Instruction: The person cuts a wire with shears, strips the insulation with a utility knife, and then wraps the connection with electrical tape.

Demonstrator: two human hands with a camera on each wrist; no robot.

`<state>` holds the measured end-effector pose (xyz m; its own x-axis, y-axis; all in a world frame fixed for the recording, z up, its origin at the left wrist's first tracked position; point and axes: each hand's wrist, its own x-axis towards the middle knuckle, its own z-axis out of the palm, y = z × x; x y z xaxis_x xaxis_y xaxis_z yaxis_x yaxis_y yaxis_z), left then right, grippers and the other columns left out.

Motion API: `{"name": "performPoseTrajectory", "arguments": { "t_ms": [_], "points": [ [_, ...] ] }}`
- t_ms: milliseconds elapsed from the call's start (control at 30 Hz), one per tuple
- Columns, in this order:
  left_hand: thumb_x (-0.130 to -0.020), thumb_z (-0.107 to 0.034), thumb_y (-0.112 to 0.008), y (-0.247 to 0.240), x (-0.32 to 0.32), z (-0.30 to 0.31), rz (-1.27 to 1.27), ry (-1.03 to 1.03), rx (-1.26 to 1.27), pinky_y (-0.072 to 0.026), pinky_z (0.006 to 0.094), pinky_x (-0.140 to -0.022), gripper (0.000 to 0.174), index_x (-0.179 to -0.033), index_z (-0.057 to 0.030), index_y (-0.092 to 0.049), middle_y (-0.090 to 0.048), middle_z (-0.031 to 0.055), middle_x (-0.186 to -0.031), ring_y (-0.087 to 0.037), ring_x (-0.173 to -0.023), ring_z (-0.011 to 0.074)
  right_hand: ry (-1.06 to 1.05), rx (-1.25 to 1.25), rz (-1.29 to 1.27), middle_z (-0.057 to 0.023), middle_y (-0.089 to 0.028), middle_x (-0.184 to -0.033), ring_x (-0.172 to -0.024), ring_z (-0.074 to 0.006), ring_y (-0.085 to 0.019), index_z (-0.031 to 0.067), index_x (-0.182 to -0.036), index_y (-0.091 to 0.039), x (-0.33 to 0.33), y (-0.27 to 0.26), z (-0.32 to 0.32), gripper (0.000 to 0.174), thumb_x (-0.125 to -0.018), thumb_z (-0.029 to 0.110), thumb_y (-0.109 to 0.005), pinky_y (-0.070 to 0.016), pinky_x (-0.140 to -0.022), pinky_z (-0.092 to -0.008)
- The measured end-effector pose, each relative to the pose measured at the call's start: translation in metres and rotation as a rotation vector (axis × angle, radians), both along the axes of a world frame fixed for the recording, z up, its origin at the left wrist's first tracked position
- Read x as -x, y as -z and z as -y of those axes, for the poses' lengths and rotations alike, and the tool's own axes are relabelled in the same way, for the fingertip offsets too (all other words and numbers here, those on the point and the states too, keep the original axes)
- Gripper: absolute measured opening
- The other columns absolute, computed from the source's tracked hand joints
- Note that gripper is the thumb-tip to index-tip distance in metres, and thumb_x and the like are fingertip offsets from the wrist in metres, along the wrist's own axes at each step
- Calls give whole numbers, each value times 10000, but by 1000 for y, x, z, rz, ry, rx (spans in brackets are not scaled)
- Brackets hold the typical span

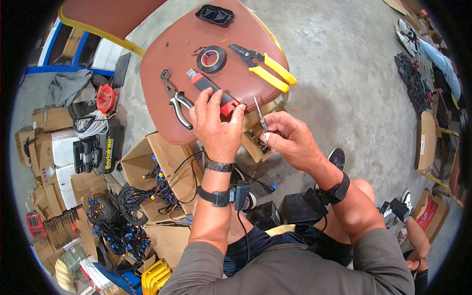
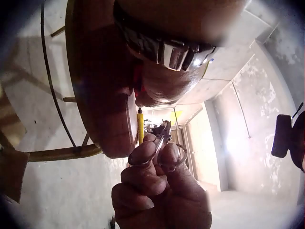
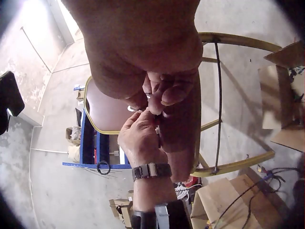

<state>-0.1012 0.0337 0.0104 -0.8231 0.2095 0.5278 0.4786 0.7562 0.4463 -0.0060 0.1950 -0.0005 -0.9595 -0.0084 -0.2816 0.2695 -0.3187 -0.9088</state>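
Observation:
A red-and-black utility knife lies aslant on a chair's brown seat. My left hand is over its near end, the thumb at the red tip and the bent fingers along the handle. To the right, past the seat's front edge, my right hand holds small metal scissors, slim blades pointing away from me. In the left wrist view the thumb and a finger sit in the loops of the scissors.
On the seat lie yellow-handled wire strippers, a roll of black tape, pliers and a black plastic tray. An open cardboard box and bundled cables are at the left. Another person's arm shows at the right.

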Motion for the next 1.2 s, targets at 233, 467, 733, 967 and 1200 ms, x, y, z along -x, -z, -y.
{"name": "performPoseTrajectory", "arguments": {
  "t_ms": [233, 467, 733, 967, 1200],
  "points": [
    [-735, -123, -771, -2, 2, 2, 108, 77, 56, -461, 415, -911, 397, -1115, -31, -700, -616, 151, -1293, -590, -1069, 333, 14, -20, -11, -60, -626, -985, -874, -95, -587, -45, -1182, -572, 0, -3, 1, 327, -888, 52, -675, -507, -746, -252],
    [-850, -110, -721, 1, 2, 2, 129, 103, -120, -460, 372, -971, 290, -1127, -28, -691, -585, 161, -1297, -572, -1162, 318, 9, -66, -12, -64, -625, -966, -863, -98, -582, -47, -1177, -573, -1, 0, 0, 337, -882, 69, -688, -508, -745, -257],
    [-879, -45, -711, 10, 3, 11, 125, 127, -455, -523, 311, -857, 302, -1164, 11, -627, -518, 162, -1368, -600, -1072, 214, 9, -74, -18, -60, -632, -956, -840, -92, -581, -46, -1174, -576, -3, -3, 2, 332, -882, 67, -686, -505, -725, -254],
    [-875, 30, -691, 7, -1, 16, 326, 197, -968, -577, 301, -810, 327, -1191, -8, -615, -483, 138, -1406, -664, -971, 193, 7, -45, -7, -62, -639, -957, -850, -92, -593, -53, -1191, -571, -6, -5, 3, 343, -882, 53, -679, -506, -725, -252],
    [-878, -2, -696, 4, -14, 15, 243, 384, -906, -611, 386, -824, 328, -1191, -11, -600, -464, 174, -1412, -688, -982, 283, 18, -4, -53, -40, -640, -961, -778, -71, -583, -13, -1260, -549, -5, -3, 0, 348, -927, 54, -624, -497, -654, -229]
  ]
}}
